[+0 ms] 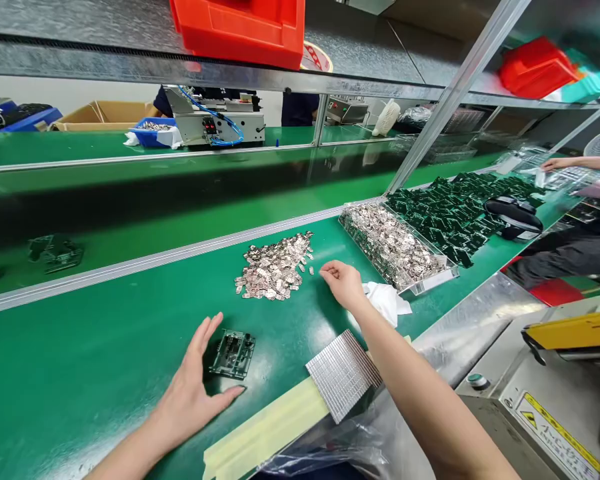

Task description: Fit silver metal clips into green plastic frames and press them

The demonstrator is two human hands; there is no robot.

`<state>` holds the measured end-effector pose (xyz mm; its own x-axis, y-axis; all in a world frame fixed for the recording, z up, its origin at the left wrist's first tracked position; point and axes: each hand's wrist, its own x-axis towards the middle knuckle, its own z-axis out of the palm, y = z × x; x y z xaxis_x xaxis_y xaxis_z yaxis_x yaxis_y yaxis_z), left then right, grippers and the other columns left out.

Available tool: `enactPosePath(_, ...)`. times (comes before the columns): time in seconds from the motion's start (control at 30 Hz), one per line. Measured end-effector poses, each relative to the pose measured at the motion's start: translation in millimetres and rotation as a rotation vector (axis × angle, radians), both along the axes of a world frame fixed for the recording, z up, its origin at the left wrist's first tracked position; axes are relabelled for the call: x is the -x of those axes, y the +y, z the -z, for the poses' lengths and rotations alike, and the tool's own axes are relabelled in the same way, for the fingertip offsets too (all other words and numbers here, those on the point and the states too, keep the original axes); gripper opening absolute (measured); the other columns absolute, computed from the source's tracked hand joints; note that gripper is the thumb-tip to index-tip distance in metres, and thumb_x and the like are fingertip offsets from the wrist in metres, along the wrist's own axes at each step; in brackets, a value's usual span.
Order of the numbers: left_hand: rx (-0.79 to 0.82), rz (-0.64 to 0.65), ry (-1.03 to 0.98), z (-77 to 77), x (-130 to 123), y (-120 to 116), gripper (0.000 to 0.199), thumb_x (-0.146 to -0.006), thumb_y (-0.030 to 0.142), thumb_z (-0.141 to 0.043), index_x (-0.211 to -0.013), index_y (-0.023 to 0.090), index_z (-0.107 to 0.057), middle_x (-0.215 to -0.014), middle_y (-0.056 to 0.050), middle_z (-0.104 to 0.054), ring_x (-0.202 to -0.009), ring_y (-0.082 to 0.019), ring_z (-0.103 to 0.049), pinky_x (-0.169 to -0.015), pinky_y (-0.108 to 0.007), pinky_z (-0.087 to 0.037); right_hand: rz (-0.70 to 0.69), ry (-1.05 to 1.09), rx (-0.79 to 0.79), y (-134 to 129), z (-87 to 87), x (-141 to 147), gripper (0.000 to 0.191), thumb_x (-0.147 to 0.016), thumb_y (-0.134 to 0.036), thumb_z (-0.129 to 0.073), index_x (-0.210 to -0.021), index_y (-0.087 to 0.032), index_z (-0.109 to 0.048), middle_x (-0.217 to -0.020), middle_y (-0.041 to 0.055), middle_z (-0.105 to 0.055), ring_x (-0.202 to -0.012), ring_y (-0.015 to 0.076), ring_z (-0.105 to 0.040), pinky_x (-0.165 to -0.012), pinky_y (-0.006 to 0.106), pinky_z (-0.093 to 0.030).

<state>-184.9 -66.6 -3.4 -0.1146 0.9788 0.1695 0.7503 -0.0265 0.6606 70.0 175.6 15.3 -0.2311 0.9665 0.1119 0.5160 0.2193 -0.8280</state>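
My left hand (193, 383) is open on the green bench, thumb and fingers spread around the left side of a green circuit board (233, 355) that lies flat. To the right, my right hand (346, 287) has its fingertips pinched together just beside a heap of small silvery metal pieces (273, 268). Whatever is between those fingertips, if anything, is too small to make out. One or two loose pieces lie between the heap and this hand. Behind my right wrist is a crumpled white cloth or tissue (384, 301).
A clear tray (430, 283) full of metal pieces stands right, before many spread circuit boards (445, 207). A ridged silvery block (343, 373) lies by yellow tape (275, 427) at the front edge. A shelf with a red bin (240, 33) hangs above. Another person's hand (557, 163) shows far right.
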Motion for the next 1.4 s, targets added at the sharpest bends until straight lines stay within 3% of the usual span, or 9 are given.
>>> enactPosePath(0.13,0.091,0.119,0.085,-2.9,19.8,11.2,0.094,-0.078,0.036,-0.069,-0.151,0.03,-0.011,-0.136,-0.013,-0.057,-0.126,-0.033,-0.054,-0.099,-0.052,-0.049,0.012,0.194,0.066,-36.5,-9.9,-29.1,0.04,-0.078,-0.054,-0.061,-0.092,-0.018,-0.068,-0.068,0.0039,-0.063,-0.057,0.0196,-0.057,-0.051,0.03,-0.046)
enactPosePath(0.27,-0.014,0.098,0.032,-7.0,9.3,22.5,0.069,-0.073,0.035,-0.074,-0.134,0.025,-0.043,-0.122,-0.011,-0.062,-0.111,-0.031,-0.062,-0.093,-0.047,-0.053,0.016,0.4,0.175,-86.2,-22.2,-50.1,0.043,-0.073,-0.058,-0.071,-0.084,-0.017,-0.066,-0.067,0.0061,-0.066,-0.057,0.0195,-0.06,-0.053,0.03,-0.05)
enactPosePath(0.43,0.004,0.029,-0.56,-28.4,-60.9,46.7,0.056,-0.068,0.037,-0.079,-0.113,0.019,-0.05,-0.109,-0.008,-0.063,-0.097,-0.024,-0.067,-0.082,-0.038,-0.058,0.002,0.613,0.299,-142.3,-31.5,-63.8,0.03,-0.078,-0.044,-0.078,-0.08,-0.017,-0.066,-0.067,0.0048,-0.066,-0.06,0.0159,-0.058,-0.057,0.025,-0.047)
enactPosePath(0.53,0.099,0.124,-0.861,-43.9,-117.0,63.0,0.054,-0.065,0.034,-0.082,-0.106,0.019,-0.051,-0.102,-0.006,-0.066,-0.094,-0.023,-0.068,-0.081,-0.036,-0.058,0.068,0.663,0.21,-167.1,-35.2,-71.9,0.023,-0.08,-0.039,-0.077,-0.078,-0.018,-0.068,-0.07,0.0024,-0.063,-0.063,0.0144,-0.054,-0.059,0.023,-0.044)
enactPosePath(0.63,0.162,0.242,-1.015,-46.2,-163.7,71.4,0.049,-0.065,0.031,-0.083,-0.102,0.018,-0.053,-0.1,-0.005,-0.066,-0.095,-0.022,-0.067,-0.083,-0.034,-0.056,0.184,0.664,0.083,-185.1,-36.4,-81.6,0.018,-0.083,-0.035,-0.074,-0.078,-0.02,-0.068,-0.074,0.0014,-0.06,-0.069,0.016,-0.052,-0.063,0.025,-0.043)
enactPosePath(0.77,0.127,0.305,-1.121,-25.7,-196.8,73.2,0.055,-0.065,0.027,-0.083,-0.109,0.021,-0.05,-0.093,-0.001,-0.065,-0.084,-0.016,-0.066,-0.076,-0.028,-0.055,0.33,0.585,-0.053,-197.4,-28.2,-87.3,0.013,-0.085,-0.031,-0.071,-0.077,-0.021,-0.066,-0.084,0.003,-0.057,-0.08,0.0193,-0.054,-0.07,0.028,-0.043)
enactPosePath(0.9,0.096,0.307,-1.082,-10.8,-201.1,71.4,0.051,-0.066,0.022,-0.082,-0.107,0.022,-0.05,-0.089,0.001,-0.062,-0.078,-0.012,-0.062,-0.068,-0.022,-0.053,0.379,0.527,-0.069,-197.7,-10.7,-79.3,0.011,-0.085,-0.029,-0.069,-0.078,-0.021,-0.068,-0.101,0.0056,-0.055,-0.081,0.0187,-0.054,-0.068,0.028,-0.043)
enactPosePath(1.07,0.104,0.331,-1.086,-12.7,-196.6,69.8,0.046,-0.073,0.02,-0.076,-0.11,0.023,-0.05,-0.088,0.001,-0.059,-0.073,-0.009,-0.057,-0.066,-0.018,-0.051,0.381,0.475,-0.064,-192.6,3.0,-67.5,0.005,-0.086,-0.027,-0.066,-0.084,-0.022,-0.068,-0.115,0.0064,-0.052,-0.078,0.0162,-0.054,-0.068,0.029,-0.044)
enactPosePath(1.4,0.126,0.397,-1.051,-8.7,-193.5,66.4,0.036,-0.086,0.028,-0.064,-0.116,0.024,-0.046,-0.1,-0.004,-0.059,-0.085,-0.014,-0.061,-0.076,-0.025,-0.053,0.428,0.383,-0.09,-195.1,6.2,-61.5,0.008,-0.087,-0.027,-0.063,-0.082,-0.022,-0.064,-0.119,0.0085,-0.05,-0.101,0.0244,-0.054,-0.072,0.032,-0.044)
